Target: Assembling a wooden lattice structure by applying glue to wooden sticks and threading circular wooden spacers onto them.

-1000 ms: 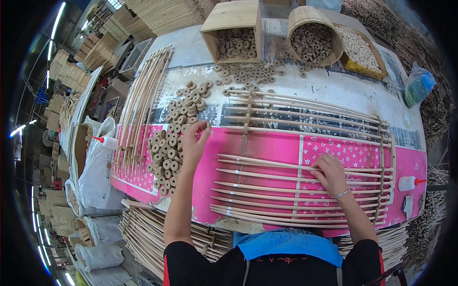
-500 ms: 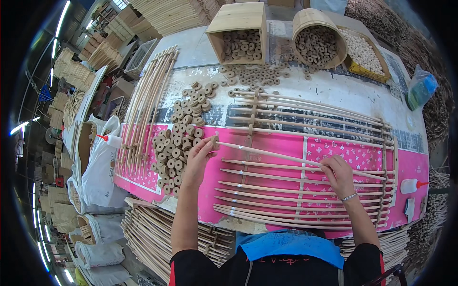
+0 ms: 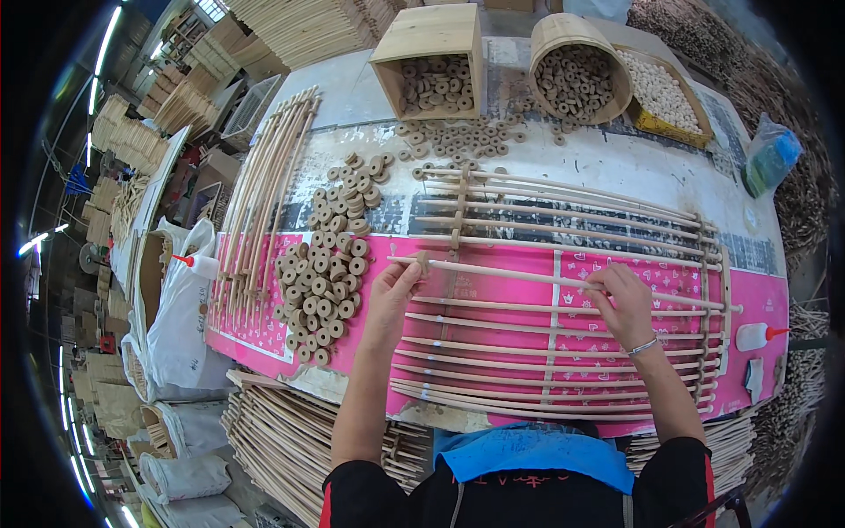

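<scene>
A long, slender, pale wooden rod (image 3: 510, 275) is stretching over a bright-pink printed sheet (image 3: 757, 286). The left hand (image 3: 392, 301) is pinching a round brown disc (image 3: 423, 262) around its left end; the right hand (image 3: 623, 305) is gripping its shaft. Matching holed discs (image 3: 319, 278) are lying heaped leftward.

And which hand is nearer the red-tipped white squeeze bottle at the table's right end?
Right. The right hand, on a thin wooden rod, is a little left of the squeeze bottle; the left hand is much farther left, at the rod's left end.
</scene>
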Demonstrator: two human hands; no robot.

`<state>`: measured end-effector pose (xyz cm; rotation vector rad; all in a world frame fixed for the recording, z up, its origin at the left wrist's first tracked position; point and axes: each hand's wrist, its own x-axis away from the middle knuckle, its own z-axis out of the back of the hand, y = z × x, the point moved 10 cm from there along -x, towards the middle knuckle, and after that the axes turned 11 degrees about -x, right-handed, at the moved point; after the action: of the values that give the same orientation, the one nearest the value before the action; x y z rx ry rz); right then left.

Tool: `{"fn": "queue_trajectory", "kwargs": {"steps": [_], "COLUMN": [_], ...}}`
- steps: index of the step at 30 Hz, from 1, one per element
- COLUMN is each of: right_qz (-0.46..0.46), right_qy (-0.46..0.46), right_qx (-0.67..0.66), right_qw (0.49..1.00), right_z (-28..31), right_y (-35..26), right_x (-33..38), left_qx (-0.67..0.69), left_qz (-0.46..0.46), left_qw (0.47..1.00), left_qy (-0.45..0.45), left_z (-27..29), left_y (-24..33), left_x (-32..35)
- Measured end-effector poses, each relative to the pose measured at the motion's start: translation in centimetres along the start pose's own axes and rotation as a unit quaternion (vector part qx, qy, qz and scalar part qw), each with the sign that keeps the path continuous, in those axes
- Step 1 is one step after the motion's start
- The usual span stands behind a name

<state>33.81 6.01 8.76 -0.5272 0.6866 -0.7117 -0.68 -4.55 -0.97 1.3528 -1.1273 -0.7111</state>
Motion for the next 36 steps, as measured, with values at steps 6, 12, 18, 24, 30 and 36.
{"fn": "queue_trajectory", "kwargs": {"steps": [6, 12, 18, 24, 30, 36], "right_qz": [0.033, -0.015, 0.027, -0.013, -0.028, -0.032], "right_qy": [-0.016, -0.033, -0.009, -0.035, -0.072, -0.054], "right_qx": [0.051, -0.005, -0.063, -0.054, -0.056, -0.077], "right_qw": [0.998, 0.999, 0.998, 0.998, 0.995, 0.995], "right_z": [-0.6, -0.1, -2.5, -2.5, -4.5, -3.0], "right_y": [0.6, 2.3, 2.3, 5.3, 7.2, 8.7], "right_x": [-0.6, -0.6, -0.9, -0.5, -1.1, -0.1], "left_qx": [-0.022, -0.056, -0.092, -0.064, -0.352, -0.643], "left_qz": [0.018, 0.009, -0.003, -0.006, -0.067, -0.347], "left_qw": [0.999, 0.998, 0.995, 0.998, 0.928, 0.671], "left_qy": [0.023, 0.016, 0.044, 0.021, 0.098, 0.125], "left_z": [-0.7, -2.4, 0.9, -1.1, 2.7, -5.6], "left_y": [-0.7, -0.6, -1.2, -1.6, 2.1, 8.6], "left_x": [-0.3, -1.2, -0.9, -1.8, 0.2, 1.9]}}
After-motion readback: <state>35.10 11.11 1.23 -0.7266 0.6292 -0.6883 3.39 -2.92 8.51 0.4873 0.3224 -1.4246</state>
